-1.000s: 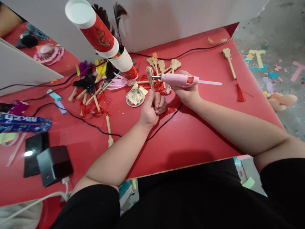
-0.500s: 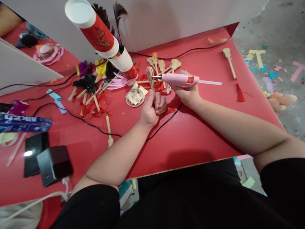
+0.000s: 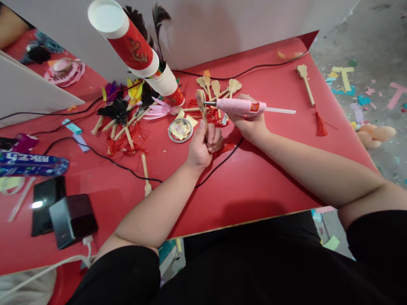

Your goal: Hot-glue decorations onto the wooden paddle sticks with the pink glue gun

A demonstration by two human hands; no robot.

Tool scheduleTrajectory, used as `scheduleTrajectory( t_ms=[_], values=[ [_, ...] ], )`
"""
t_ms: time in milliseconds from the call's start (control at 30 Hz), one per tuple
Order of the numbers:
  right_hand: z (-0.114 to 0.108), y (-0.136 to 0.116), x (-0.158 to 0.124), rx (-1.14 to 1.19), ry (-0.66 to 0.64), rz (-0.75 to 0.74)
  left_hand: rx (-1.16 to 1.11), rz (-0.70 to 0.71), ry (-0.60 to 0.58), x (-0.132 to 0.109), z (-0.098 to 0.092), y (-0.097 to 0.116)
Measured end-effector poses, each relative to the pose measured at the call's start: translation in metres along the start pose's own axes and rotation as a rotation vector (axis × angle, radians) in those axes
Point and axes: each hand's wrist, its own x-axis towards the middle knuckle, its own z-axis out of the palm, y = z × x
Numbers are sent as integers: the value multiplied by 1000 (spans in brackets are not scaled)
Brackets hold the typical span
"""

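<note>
My left hand (image 3: 205, 146) is closed around the handle of a small wooden stick with a wide, flat head (image 3: 201, 101), held upright. A red tassel (image 3: 226, 148) shows beside that hand. In my right hand (image 3: 252, 125) is a pink hot glue gun (image 3: 238, 106) with a clear glue stick (image 3: 281, 110) poking out of its back. Its metal nozzle points left and meets or nearly meets the wooden head; I cannot tell which. Behind my hands lie several similar wooden sticks (image 3: 234, 86) with red tassels. A round tin (image 3: 180, 130) with yellowish scraps sits to the left.
Stacked paper cups (image 3: 136, 51) rise at the back. Feathered sticks (image 3: 116, 111) lie left of them. A black cable (image 3: 117, 157) crosses the red table (image 3: 254, 182). A phone (image 3: 44, 212) and a dark box (image 3: 73, 220) lie front left, one tasselled stick (image 3: 308, 90) far right.
Almost nothing differs. Both hands, the wooden stick and the glue gun keep nearly the same place, with only a very slight shift in the view.
</note>
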Motion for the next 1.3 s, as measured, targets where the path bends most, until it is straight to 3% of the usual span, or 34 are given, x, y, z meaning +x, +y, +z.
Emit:
scheduleTrajectory(
  t_ms=[467,733,1033,1300],
  values=[
    [1,0,0,-2,8,-59,15,18,11,1,-1,-2],
    [3,1,0,-32,18,23,37,36,-4,1,-3,-2],
    [4,-1,0,41,10,-63,62,56,-34,2,-6,-3],
    [5,-3,0,54,28,-41,100,67,-32,3,-5,-3]
  ],
)
